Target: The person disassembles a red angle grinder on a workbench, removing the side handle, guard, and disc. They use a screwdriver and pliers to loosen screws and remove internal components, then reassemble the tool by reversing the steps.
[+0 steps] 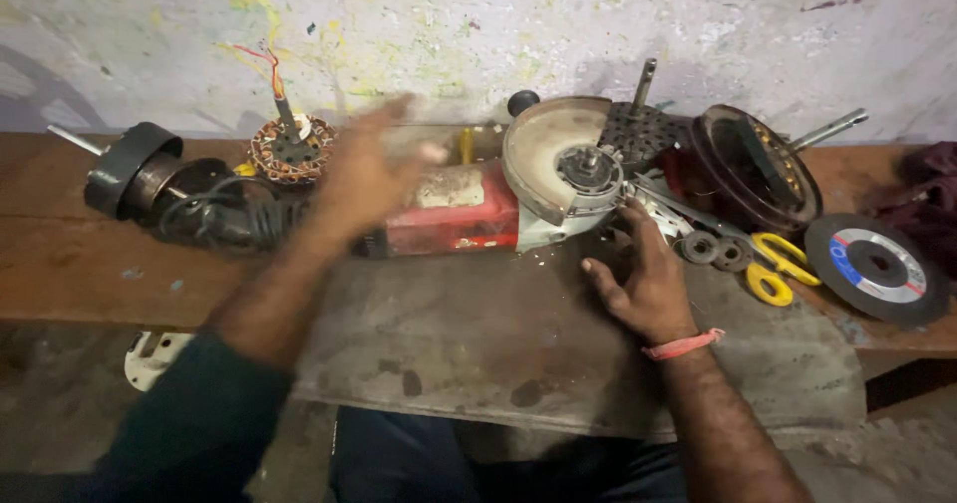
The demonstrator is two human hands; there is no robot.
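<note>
Item: red angle grinder [469,212], on metal sheet [558,363], long axis running left-right, disc guard at right end. Right hand [643,284], fingers loosely spread, empty, touched the spindle end, nearer. Left hand [374,169] hovered open, blurred, above grinder's body.

— What are you wearing?
— A dark green sleeve [199,413] covers my left forearm; my right arm is bare.
— Anything on the wrist?
— A thin pink-red band [683,344] on my right wrist.
</note>
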